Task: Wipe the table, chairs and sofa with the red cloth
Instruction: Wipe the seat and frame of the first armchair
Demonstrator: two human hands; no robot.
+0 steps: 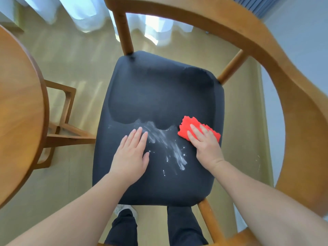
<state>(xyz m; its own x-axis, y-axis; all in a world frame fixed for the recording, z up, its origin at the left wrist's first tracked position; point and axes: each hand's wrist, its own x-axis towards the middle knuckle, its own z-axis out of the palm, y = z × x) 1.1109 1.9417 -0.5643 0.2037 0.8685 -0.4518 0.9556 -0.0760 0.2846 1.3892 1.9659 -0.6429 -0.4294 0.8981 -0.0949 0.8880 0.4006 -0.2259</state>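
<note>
A wooden chair point(276, 55) with a dark blue seat cushion point(159, 93) fills the middle of the view. White powdery streaks point(166, 144) smear the near part of the cushion, and a darker wiped patch lies further back. My right hand point(205, 144) presses flat on the red cloth point(188, 126) at the cushion's right side, its fingers straight over the cloth. My left hand point(131, 155) rests flat on the cushion to the left of the streaks, holding nothing.
A round wooden table point(19, 110) stands at the left, its leg frame point(65, 121) close to the chair. The chair's curved backrest arcs across the top and right. White curtains point(85, 13) hang at the back. My legs stand in front of the seat.
</note>
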